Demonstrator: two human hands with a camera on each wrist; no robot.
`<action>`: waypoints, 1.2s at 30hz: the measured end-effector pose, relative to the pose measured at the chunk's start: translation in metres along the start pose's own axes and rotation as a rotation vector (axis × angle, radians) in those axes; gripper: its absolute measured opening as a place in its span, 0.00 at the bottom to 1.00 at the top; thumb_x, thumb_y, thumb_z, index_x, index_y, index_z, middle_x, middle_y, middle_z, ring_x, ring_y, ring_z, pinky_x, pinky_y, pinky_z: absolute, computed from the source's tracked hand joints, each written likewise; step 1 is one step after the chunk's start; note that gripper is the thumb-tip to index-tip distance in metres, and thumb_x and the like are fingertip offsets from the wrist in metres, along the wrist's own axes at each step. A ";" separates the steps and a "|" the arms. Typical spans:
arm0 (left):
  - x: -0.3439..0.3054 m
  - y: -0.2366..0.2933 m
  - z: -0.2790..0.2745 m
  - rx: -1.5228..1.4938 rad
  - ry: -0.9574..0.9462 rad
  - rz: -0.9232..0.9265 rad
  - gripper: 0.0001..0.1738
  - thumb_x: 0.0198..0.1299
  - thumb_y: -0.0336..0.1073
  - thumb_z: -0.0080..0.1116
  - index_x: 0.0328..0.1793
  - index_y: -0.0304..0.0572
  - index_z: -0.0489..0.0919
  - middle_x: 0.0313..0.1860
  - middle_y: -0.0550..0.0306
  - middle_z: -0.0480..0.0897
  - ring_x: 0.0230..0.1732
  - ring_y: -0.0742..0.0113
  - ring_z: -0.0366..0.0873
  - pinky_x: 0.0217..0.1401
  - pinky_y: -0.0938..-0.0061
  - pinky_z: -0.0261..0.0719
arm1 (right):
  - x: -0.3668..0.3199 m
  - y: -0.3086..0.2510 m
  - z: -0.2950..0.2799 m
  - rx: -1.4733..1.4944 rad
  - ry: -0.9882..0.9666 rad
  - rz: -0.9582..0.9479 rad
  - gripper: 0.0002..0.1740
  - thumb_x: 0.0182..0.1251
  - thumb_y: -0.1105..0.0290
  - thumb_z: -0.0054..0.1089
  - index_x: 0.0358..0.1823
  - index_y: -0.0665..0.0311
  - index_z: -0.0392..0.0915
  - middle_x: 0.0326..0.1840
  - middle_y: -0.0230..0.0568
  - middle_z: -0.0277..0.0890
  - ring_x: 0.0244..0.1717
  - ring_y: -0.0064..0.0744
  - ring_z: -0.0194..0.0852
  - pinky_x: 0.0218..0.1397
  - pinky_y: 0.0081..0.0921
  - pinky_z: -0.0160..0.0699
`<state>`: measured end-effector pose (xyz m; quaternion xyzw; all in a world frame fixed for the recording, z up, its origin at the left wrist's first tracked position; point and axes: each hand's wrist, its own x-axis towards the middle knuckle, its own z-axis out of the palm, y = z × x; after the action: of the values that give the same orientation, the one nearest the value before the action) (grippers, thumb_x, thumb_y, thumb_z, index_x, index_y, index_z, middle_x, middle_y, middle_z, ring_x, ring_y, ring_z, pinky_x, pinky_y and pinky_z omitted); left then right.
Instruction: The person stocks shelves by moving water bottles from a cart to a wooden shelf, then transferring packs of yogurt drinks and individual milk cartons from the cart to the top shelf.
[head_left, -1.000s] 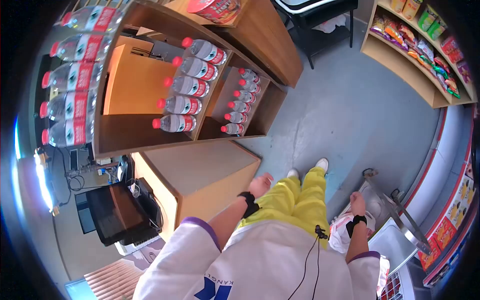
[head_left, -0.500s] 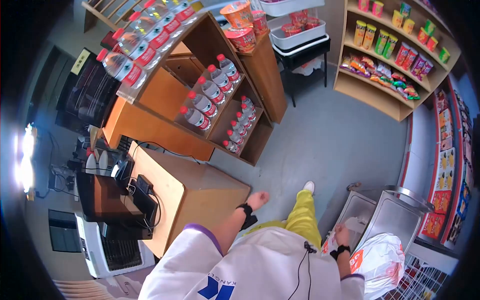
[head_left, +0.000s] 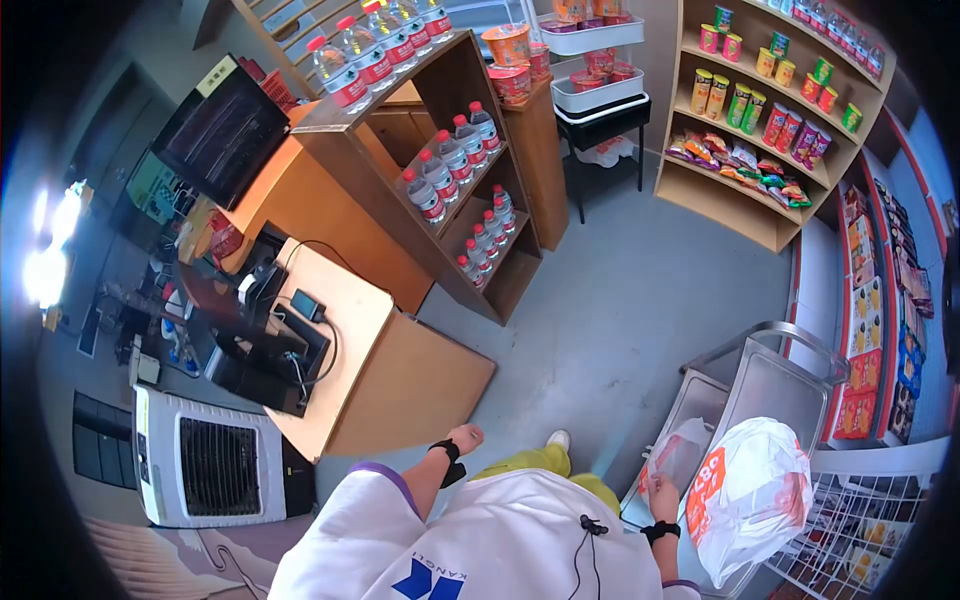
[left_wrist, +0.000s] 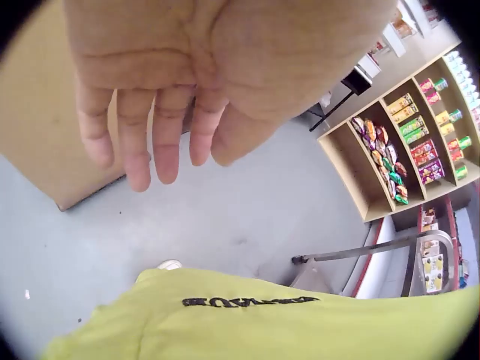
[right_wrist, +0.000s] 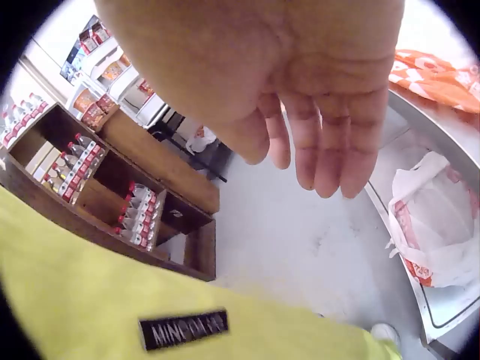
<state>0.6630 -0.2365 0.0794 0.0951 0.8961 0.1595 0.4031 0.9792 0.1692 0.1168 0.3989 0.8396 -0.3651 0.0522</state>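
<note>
Left hand (head_left: pixel 465 438) and right hand (head_left: pixel 662 493) show lower in the head view than before, fingers loose (both empty); near the right, a small bag (head_left: pixel 684 450) lies by the edge of the cart's (head_left: pixel 765 385) lower tray, a large bag (head_left: pixel 750 495) on its upper.

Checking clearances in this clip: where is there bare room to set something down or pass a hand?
Open floor lies between the bottle shelf and snack shelf. The cart has bare tray between its rail and the large white bag. The desk has a bare strip beside the black equipment. Crowded: the bottle shelf's top, the snack shelf's packet row.
</note>
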 end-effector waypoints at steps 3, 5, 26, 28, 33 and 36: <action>-0.016 -0.002 0.021 -0.063 0.056 0.011 0.15 0.58 0.48 0.61 0.46 0.49 0.84 0.40 0.53 0.87 0.40 0.59 0.85 0.50 0.65 0.81 | -0.004 0.004 -0.007 0.015 -0.035 -0.045 0.13 0.67 0.65 0.57 0.47 0.65 0.79 0.36 0.54 0.83 0.40 0.55 0.83 0.44 0.44 0.79; -0.027 0.004 0.037 -0.094 0.064 0.000 0.15 0.57 0.49 0.60 0.45 0.54 0.85 0.43 0.51 0.88 0.48 0.51 0.84 0.55 0.60 0.81 | -0.011 0.009 -0.015 0.026 -0.038 -0.064 0.12 0.67 0.66 0.58 0.47 0.65 0.78 0.38 0.54 0.82 0.41 0.55 0.82 0.45 0.44 0.78; -0.066 0.046 0.129 -0.044 -0.088 0.136 0.18 0.57 0.46 0.65 0.52 0.48 0.83 0.40 0.55 0.87 0.34 0.68 0.85 0.42 0.69 0.83 | -0.208 0.116 -0.103 -0.015 0.549 0.094 0.08 0.64 0.78 0.54 0.43 0.68 0.78 0.41 0.52 0.78 0.45 0.54 0.76 0.50 0.42 0.74; -0.049 0.035 0.118 0.018 -0.094 0.158 0.20 0.58 0.44 0.64 0.54 0.46 0.82 0.42 0.53 0.87 0.37 0.68 0.85 0.43 0.69 0.84 | -0.217 0.119 -0.095 -0.041 0.483 0.176 0.09 0.64 0.75 0.55 0.43 0.66 0.79 0.42 0.53 0.79 0.46 0.54 0.77 0.51 0.44 0.75; -0.058 0.048 0.102 -0.415 -0.128 0.053 0.17 0.59 0.42 0.63 0.53 0.46 0.82 0.39 0.56 0.86 0.34 0.67 0.85 0.32 0.73 0.78 | -0.235 0.141 -0.048 -0.105 0.279 0.337 0.09 0.64 0.70 0.56 0.42 0.65 0.80 0.42 0.53 0.80 0.47 0.55 0.78 0.51 0.47 0.77; -0.058 0.045 0.102 -0.474 -0.177 -0.005 0.16 0.59 0.41 0.62 0.51 0.46 0.81 0.40 0.57 0.85 0.34 0.67 0.85 0.29 0.73 0.76 | -0.230 0.147 -0.041 -0.127 0.204 0.415 0.09 0.65 0.68 0.55 0.41 0.63 0.81 0.41 0.52 0.81 0.46 0.55 0.79 0.49 0.47 0.78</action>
<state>0.7798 -0.1909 0.0719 0.0092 0.7951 0.3551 0.4916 1.2471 0.1113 0.1498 0.5937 0.7618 -0.2508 0.0658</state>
